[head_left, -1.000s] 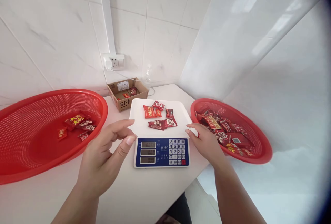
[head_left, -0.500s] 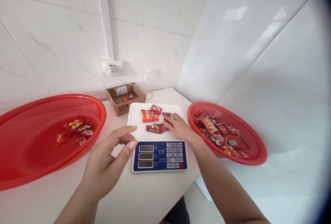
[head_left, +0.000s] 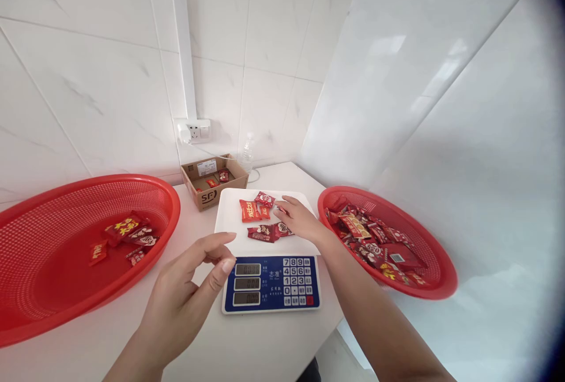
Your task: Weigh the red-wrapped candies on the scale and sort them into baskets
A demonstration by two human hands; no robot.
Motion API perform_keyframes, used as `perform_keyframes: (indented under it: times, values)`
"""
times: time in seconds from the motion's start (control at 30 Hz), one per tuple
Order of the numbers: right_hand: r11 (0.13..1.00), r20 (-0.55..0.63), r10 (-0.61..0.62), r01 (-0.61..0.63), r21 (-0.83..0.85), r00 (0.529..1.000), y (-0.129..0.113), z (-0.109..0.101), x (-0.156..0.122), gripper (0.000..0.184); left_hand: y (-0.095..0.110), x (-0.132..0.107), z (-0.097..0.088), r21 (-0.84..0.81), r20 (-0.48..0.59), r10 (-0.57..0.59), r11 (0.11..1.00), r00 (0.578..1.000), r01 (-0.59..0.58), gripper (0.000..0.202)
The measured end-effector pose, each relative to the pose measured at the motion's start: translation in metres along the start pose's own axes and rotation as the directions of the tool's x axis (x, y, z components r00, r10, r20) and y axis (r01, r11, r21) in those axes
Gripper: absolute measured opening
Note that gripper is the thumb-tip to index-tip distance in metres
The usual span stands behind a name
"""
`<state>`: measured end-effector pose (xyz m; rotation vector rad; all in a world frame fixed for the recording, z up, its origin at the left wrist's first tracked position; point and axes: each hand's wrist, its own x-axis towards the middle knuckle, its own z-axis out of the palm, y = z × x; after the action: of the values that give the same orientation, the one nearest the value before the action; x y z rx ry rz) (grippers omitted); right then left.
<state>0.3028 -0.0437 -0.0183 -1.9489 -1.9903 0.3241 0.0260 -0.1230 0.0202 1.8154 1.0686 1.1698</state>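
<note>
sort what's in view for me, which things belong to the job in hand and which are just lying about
Job in hand:
digital scale, beneath the right hand
red packets on its pan
left red basket and right red basket, probably: similar packets inside

Apparently just lying about:
clear plastic bottle
wall socket
SF cardboard box, though its packets leave that unsure

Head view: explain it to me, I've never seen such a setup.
No robot here: these are a person's two bare hands. All pictures come from one camera worn on the head, looking forward and down. On the table sits a scale with red packets on its plate; around it are a left basket and a right basket of packets, a cardboard box and a bottle. The left hand, open by the scale, holds nothing visible. The right hand is at a small packet, mostly covered; its grip is hard to judge.
</note>
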Motion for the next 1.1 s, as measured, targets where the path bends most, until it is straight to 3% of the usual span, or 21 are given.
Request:
perform_keyframes:
  times: [0.1,0.23,0.43,0.63,0.77,0.9,1.1]
  values:
    - [0.999,0.057,-0.019,0.021,-0.036,0.998,-0.006,0.006,0.02,0.054,0.003,-0.001,0.002,-0.014,-0.029,-0.021,1.0,0.999,0.021,0.027]
    - [0.996,0.136,-0.044,0.055,-0.076,0.99,-0.006,0.013,0.034,0.054,0.0,-0.001,-0.001,0.024,0.013,0.031,0.999,0.999,-0.031,0.026]
    - [0.994,0.096,-0.059,0.067,-0.085,0.994,-0.004,0.011,0.023,0.05,-0.006,0.001,-0.004,0.038,0.041,0.061,0.997,0.997,-0.063,0.026]
    - [0.98,0.182,-0.178,0.191,-0.059,0.967,-0.035,0.014,0.014,0.056,-0.003,0.001,-0.003,0.034,0.03,0.027,0.999,0.999,-0.028,0.025]
    - [0.973,0.25,-0.196,0.219,-0.066,0.948,-0.053,0.019,0.009,0.057,-0.003,0.002,-0.004,0.07,0.049,0.092,0.993,0.995,-0.095,0.023]
    - [0.969,0.216,-0.191,0.219,-0.114,0.958,-0.057,0.021,0.001,0.053,-0.004,0.003,-0.005,0.077,0.048,0.134,0.988,0.99,-0.137,0.022]
    - [0.976,0.102,-0.158,0.171,-0.135,0.982,-0.049,0.019,0.006,0.05,-0.005,0.002,-0.004,0.074,0.059,0.089,0.993,0.994,-0.093,0.025]
